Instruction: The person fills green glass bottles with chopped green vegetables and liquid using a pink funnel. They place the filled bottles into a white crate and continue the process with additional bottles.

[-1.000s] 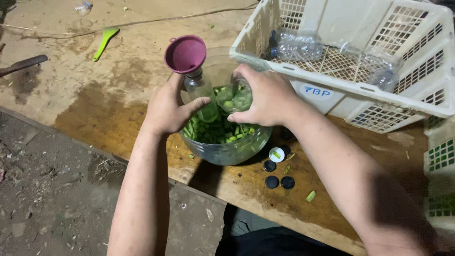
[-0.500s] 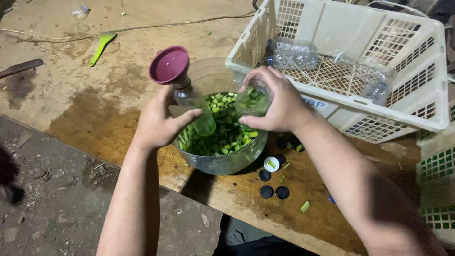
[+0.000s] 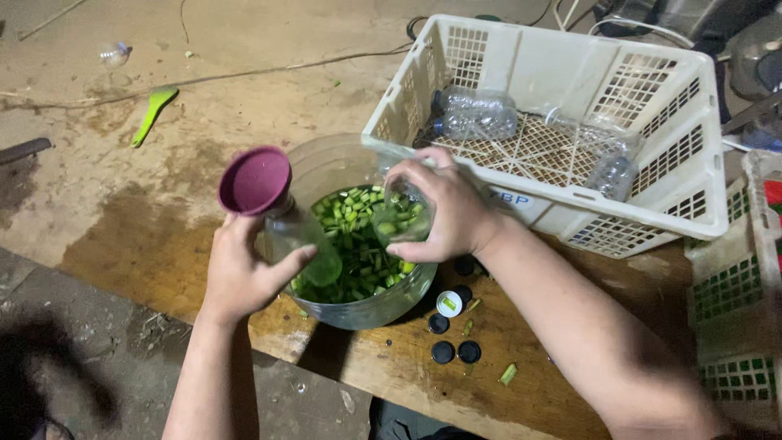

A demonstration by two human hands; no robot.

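A clear bowl point(image 3: 326, 163) of chopped green vegetable pieces point(image 3: 358, 236) sits on the wooden board. My left hand point(image 3: 240, 273) grips a clear plastic bottle point(image 3: 305, 244) tilted over the bowl, with a maroon funnel point(image 3: 254, 180) in its neck. My right hand point(image 3: 440, 208) holds a small clear cup point(image 3: 399, 218) filled with green pieces above the bowl, to the right of the funnel.
A white plastic crate point(image 3: 652, 204) with empty clear bottles point(image 3: 476, 114) stands behind the bowl. Several bottle caps point(image 3: 452, 326) and stray green bits lie near the front edge of the wet wooden board point(image 3: 147, 236). A green scoop point(image 3: 153, 112) lies far left. Another crate point(image 3: 737, 310) is at the right.
The view has shifted, so everything sits lower and further left in the frame. The funnel and bottle tilted further left; the cup of green pieces rose out of the bowl.
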